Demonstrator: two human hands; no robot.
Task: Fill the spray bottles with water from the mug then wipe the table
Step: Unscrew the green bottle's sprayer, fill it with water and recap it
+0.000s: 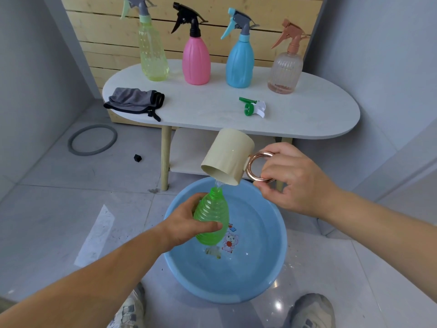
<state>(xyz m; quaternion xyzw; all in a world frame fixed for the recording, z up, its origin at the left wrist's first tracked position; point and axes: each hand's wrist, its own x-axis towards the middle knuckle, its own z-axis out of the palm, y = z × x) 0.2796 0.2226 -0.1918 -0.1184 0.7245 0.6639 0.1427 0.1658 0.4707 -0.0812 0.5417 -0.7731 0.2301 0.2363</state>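
Far to the left of the left hand, a grey ring [92, 139] lies on the floor, with a small black piece [137, 158] just to its right. Beyond and above the left hand, a grey cloth [134, 100] sits crumpled at the left end of the desk [307, 114], and a yellow-green spray bottle [152, 50] stands behind it.

The left hand [186, 223] is wrapped around the body of the green bottle [211, 216], which has no cap and is tilted with its neck pointing up toward the mug. Both are held over a blue basin [260, 268] on the floor. Well beyond this hand, a pink spray bottle [196, 60] stands on the desk.

Between the hands, the beige mug [228, 157] is tipped mouth-down, and a thin stream of water [218, 183] runs from its lip into the bottle's neck. Further back, past the mug, are a blue spray bottle [240, 62] and a loose green-and-white spray head [253, 107].

The right hand [290, 181] grips the mug's copper-coloured ring handle [259, 166], fingers curled around it. Beyond this hand stands a clear pinkish spray bottle [285, 69].
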